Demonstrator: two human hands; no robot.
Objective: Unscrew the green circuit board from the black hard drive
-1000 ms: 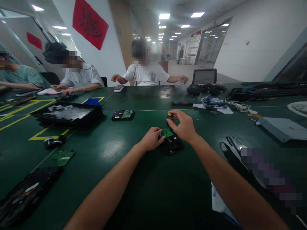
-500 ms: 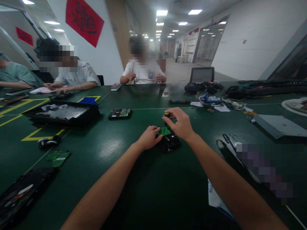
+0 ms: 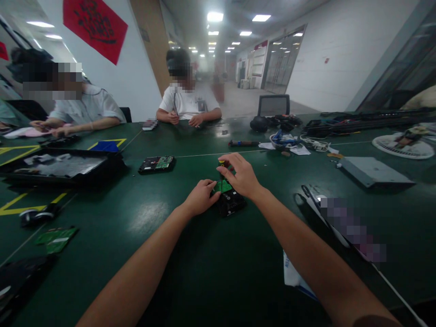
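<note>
On the green table in front of me lies a black hard drive (image 3: 232, 204) with a green circuit board (image 3: 225, 185) on its upper face. My left hand (image 3: 203, 197) grips the drive's left side, thumb on the near side and fingers on the far side. In my right hand (image 3: 240, 175) is a screwdriver (image 3: 222, 163) with a black and yellow handle, held upright between thumb and fingers. Its shaft points down onto the circuit board; the exact tip contact is too small to make out.
Another hard drive (image 3: 156, 164) lies beyond my left hand. A black tray (image 3: 64, 168) and a loose green board (image 3: 57, 239) are at left. A dark pen-shaped tool (image 3: 244, 143), cables (image 3: 316, 143) and a grey metal case (image 3: 376, 171) lie to the right. Two people (image 3: 189, 102) sit opposite.
The view has turned slightly right, so everything sits further left. Both hands keep their hold on the drive and screwdriver. The person opposite has lowered their hands toward the table.
</note>
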